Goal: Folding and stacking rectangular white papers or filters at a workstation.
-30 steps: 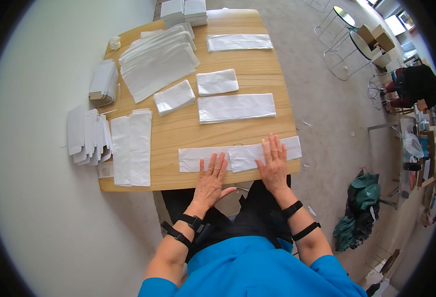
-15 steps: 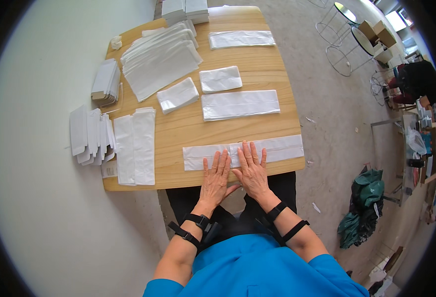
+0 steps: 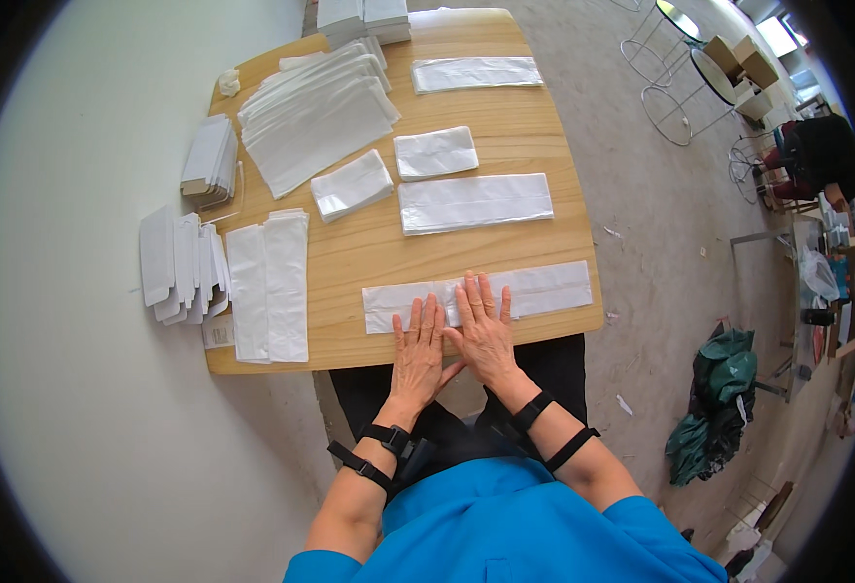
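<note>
Both hands lie flat, palms down and fingers spread, gripping nothing: the left hand (image 3: pixel 419 347) and the right hand (image 3: pixel 483 328) sit side by side, thumbs nearly touching, on the middle of a long white strip (image 3: pixel 478 295) that runs along the near edge of the wooden table (image 3: pixel 369 248). To press such a strip well, in my judgement, the palms should stay flat and the pressure even, working from the centre outward so no crease is trapped.

Beyond it lies a second long white strip (image 3: pixel 475 202), then two shorter folded white pieces (image 3: pixel 435 153) (image 3: pixel 352 185). Further still, a third strip (image 3: pixel 476 73). To the left, two tall white sheets (image 3: pixel 269 285) lie near the edge, with fanned flat white cartons (image 3: pixel 183 264) overhanging it. A fanned stack of white sheets (image 3: pixel 313 115) occupies the far left, white boxes (image 3: pixel 363 14) at the far edge.
</note>
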Demonstrator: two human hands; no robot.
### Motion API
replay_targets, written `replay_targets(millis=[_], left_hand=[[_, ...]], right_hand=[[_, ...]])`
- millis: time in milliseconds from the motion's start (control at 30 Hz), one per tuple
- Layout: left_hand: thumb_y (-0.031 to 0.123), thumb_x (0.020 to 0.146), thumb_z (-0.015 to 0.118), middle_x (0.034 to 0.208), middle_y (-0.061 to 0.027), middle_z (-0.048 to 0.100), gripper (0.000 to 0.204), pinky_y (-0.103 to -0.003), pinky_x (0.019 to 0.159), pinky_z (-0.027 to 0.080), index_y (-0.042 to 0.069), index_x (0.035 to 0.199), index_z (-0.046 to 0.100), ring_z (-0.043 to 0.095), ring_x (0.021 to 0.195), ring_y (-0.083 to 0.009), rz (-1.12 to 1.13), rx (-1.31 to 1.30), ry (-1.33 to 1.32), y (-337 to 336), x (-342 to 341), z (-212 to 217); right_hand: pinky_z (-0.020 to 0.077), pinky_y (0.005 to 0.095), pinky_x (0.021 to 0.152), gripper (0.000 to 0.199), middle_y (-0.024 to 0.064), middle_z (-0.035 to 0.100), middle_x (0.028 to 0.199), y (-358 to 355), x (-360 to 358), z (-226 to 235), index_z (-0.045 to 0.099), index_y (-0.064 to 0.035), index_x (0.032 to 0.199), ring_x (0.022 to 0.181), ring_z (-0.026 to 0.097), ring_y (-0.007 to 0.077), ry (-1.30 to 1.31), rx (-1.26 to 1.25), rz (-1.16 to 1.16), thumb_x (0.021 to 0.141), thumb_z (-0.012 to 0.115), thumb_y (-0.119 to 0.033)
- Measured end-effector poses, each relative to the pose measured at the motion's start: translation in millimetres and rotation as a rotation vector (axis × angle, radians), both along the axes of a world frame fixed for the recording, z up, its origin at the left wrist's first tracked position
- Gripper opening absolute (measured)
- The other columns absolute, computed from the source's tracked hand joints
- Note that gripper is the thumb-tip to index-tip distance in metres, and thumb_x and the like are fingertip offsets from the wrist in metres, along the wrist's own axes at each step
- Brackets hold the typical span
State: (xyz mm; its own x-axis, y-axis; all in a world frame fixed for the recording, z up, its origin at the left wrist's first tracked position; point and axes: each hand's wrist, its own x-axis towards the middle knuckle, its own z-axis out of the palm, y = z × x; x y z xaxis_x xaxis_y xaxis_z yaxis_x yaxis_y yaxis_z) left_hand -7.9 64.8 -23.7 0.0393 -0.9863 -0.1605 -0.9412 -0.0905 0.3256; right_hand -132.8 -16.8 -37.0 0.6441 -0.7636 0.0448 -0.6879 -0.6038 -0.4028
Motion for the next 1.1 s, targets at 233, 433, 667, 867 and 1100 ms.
replay_targets(millis=[233, 433, 667, 867, 1100], left_hand=[[0.050, 0.075, 0.071, 0.159, -0.0113, 0.006, 0.106, -0.057, 0.114, -0.005, 0.007, 0.151, 0.012, 0.001, 0.147, -0.0323, 0.016, -0.092, -0.033, 4, 0, 1], [0.053, 0.072, 0.073, 0.159, -0.0113, 0.005, 0.112, -0.057, 0.114, -0.005, 0.007, 0.151, 0.009, 0.000, 0.146, -0.0342, -0.090, -0.087, -0.050, -6, 0, 11], [0.061, 0.068, 0.071, 0.159, -0.0127, 0.004, 0.119, -0.056, 0.115, -0.006, 0.006, 0.152, 0.007, -0.001, 0.146, -0.0342, -0.013, -0.093, 0.031, -5, 4, 4], [0.061, 0.069, 0.071, 0.159, -0.0108, 0.005, 0.118, -0.056, 0.115, -0.005, 0.007, 0.152, 0.007, -0.001, 0.147, -0.0321, -0.098, -0.065, -0.040, -9, -4, 1], [0.059, 0.071, 0.070, 0.159, -0.0117, 0.004, 0.116, -0.057, 0.115, -0.005, 0.006, 0.152, 0.006, -0.001, 0.147, -0.0321, -0.086, -0.050, -0.020, -8, -1, -2]], right_hand=[[0.0041, 0.0543, 0.116, 0.068, 0.0179, 0.023, 0.154, -3, -9, 13, 0.038, 0.0025, 0.140, 0.145, 0.014, 0.0313, -0.024, -0.011, -0.008, 0.087, 0.060, -0.035], [0.0110, 0.0515, 0.116, 0.057, 0.0197, 0.033, 0.149, -4, -39, 13, 0.040, 0.0019, 0.138, 0.143, 0.024, 0.0329, -0.113, -0.070, -0.002, 0.090, 0.058, -0.022], [0.0130, 0.0488, 0.116, 0.053, 0.0201, 0.033, 0.149, -16, -69, 14, 0.041, 0.0009, 0.139, 0.142, 0.025, 0.0326, -0.081, -0.105, -0.197, 0.092, 0.054, -0.019], [0.0113, 0.0493, 0.116, 0.054, 0.0203, 0.033, 0.149, -15, -73, 8, 0.040, 0.0017, 0.139, 0.143, 0.023, 0.0326, -0.032, -0.108, -0.212, 0.092, 0.055, -0.021], [0.0116, 0.0494, 0.116, 0.054, 0.0196, 0.033, 0.150, -9, -76, 5, 0.040, 0.0016, 0.139, 0.142, 0.024, 0.0329, 0.022, -0.085, -0.205, 0.093, 0.054, -0.023]])
